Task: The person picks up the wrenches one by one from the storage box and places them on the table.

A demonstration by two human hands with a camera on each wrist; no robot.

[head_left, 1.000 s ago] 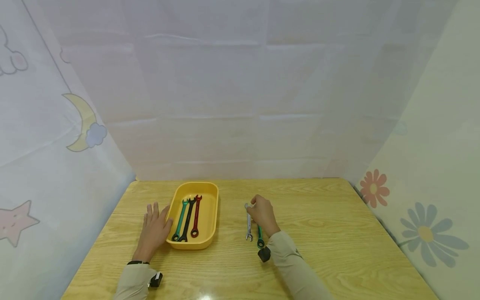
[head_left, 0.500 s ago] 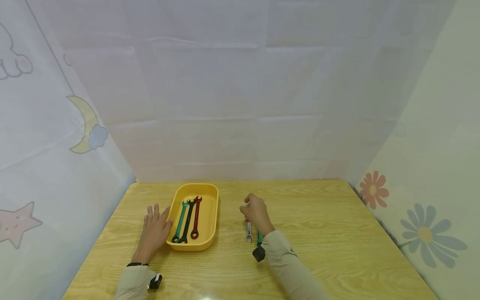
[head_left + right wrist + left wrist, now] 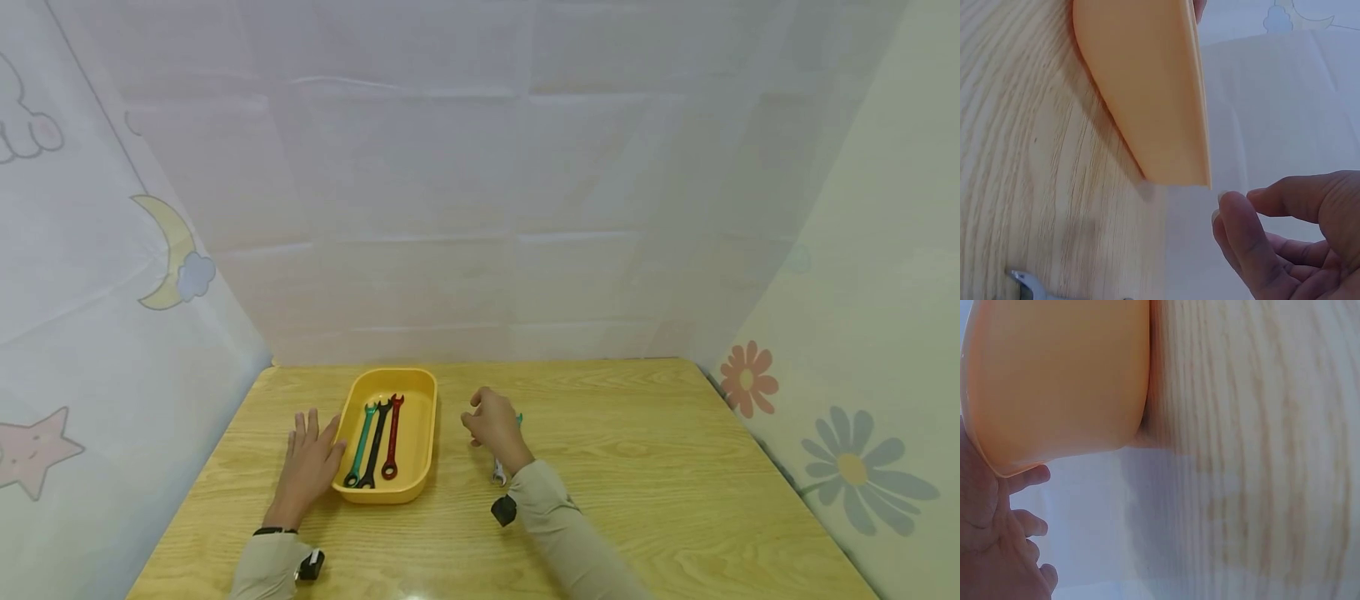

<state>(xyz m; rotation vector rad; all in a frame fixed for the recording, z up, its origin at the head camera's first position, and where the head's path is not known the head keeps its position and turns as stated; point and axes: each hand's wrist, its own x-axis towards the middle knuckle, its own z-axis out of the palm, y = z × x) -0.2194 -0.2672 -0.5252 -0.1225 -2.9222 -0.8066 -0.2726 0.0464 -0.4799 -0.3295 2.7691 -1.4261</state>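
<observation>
The left edge of the yellow tray (image 3: 386, 497) is touched by the left hand (image 3: 303, 467), fingers outstretched and gripping nothing; in the tray are laid a green wrench (image 3: 362, 442), ring end at the near left corner, a black wrench (image 3: 376, 442) just beside it, and a red wrench (image 3: 393, 433), nearest the right edge. Past that edge, the right hand (image 3: 497, 425) is held above the table (image 3: 675, 467), empty, fingers loosely bent, a silver wrench (image 3: 499, 473) and a second green wrench (image 3: 519, 419) partly hidden by it. For sound handling, the tray is best steadied and any wrench pinched mid-shaft.
</observation>
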